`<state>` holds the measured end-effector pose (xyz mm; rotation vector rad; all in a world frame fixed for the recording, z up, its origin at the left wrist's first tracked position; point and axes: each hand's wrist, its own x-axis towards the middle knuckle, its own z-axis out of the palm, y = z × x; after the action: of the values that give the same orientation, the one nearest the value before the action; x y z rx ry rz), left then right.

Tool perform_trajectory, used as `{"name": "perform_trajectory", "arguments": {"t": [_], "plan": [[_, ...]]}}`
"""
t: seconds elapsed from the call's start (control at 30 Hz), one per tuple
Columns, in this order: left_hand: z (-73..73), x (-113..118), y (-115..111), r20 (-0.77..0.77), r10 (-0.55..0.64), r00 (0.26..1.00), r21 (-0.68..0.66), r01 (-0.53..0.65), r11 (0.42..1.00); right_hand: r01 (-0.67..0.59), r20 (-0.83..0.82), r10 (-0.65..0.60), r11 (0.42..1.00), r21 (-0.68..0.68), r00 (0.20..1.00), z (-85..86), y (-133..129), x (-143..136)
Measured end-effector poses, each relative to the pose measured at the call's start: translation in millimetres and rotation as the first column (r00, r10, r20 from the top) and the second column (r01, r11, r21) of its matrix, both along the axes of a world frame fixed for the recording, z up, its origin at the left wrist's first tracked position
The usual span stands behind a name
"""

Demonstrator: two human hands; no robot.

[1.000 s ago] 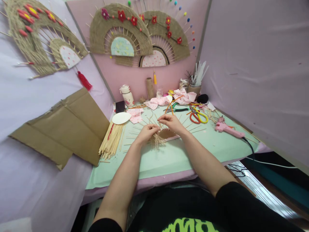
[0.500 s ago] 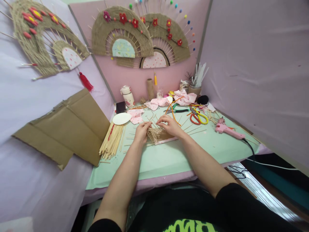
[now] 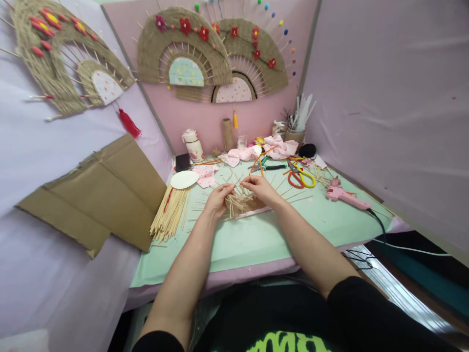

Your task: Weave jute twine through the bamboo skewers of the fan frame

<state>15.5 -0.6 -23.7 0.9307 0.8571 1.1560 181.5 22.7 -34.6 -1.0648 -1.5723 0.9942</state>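
Note:
My left hand (image 3: 219,196) is closed on a bundle of beige jute twine (image 3: 237,203), whose strands hang below the fingers. My right hand (image 3: 259,188) pinches close beside it, thumb and fingertips together, apparently on a strand of the same twine. Under both hands lies a half-round brown cardboard piece (image 3: 257,208) with a pink-patterned strip along its near edge. Thin wooden sticks (image 3: 293,195) fan out from it over the green table cover. The exact strand between my right fingertips is too small to make out.
Left of the hands are a pile of bamboo sticks (image 3: 169,215), a white oval plate (image 3: 184,179) and a cardboard sheet (image 3: 98,195). Right of them lie pliers (image 3: 273,167), scissors (image 3: 302,177) and a pink glue gun (image 3: 346,195) with its cord. A bottle (image 3: 193,145) stands behind.
My right hand has shifted slightly right and down. My left hand has turned a little inward, and the twine strands hang differently. The camera view has moved slightly.

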Motion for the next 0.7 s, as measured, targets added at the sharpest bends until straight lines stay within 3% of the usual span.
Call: {"name": "perform_trajectory", "arguments": {"t": [0.13,0.4,0.53,0.7], "plan": [[-1.9,2.5,-3.2,-0.184,-0.042,0.982,0.071,0.056,0.996,0.011,-0.069,-0.01,1.0,0.002,0.998,1.6,1.3,1.3],[-13.6,6.4,1.1,-0.432,0.081,0.898,0.16,-0.012,0.987,-0.014,0.034,0.007,0.976,0.219,0.999,8.1,-7.4,-0.2],[-16.1,5.8,3.9,-0.427,0.103,0.898,0.152,-0.041,0.987,-0.005,0.046,-0.008,0.96,0.281,0.999,7.6,-7.4,0.2],[-13.8,3.1,3.7,-0.286,0.08,0.955,0.056,-0.066,0.996,-0.004,0.022,-0.002,0.961,0.277,1.0,5.7,-5.9,1.4]]}}
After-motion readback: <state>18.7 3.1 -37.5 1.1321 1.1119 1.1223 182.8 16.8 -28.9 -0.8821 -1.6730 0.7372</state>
